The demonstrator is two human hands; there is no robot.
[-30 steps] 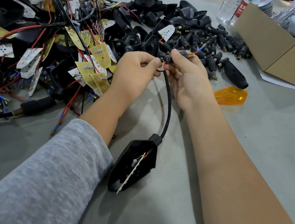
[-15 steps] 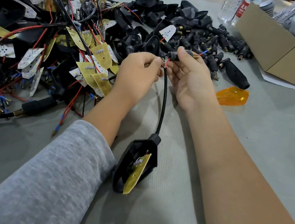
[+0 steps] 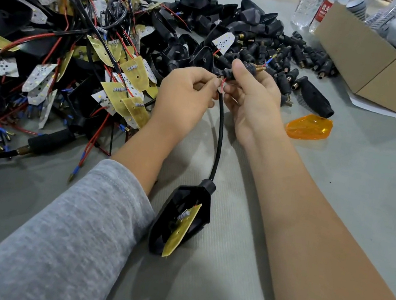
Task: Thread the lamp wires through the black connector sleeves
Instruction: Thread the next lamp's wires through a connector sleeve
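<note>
Left hand (image 3: 188, 95) has its grip pinched on the red wire (image 3: 222, 83) where it leaves the black cable (image 3: 219, 137); right hand (image 3: 250, 93) has its grip clamped on the black sleeve (image 3: 250, 67), held above the desk (image 3: 341, 201). Lamp housing (image 3: 180, 223) hangs w/ its board loose. Risks, prob: thin wire buckles at the sleeve mouth if pushed off-axis; a tug could pull the board out.
</note>
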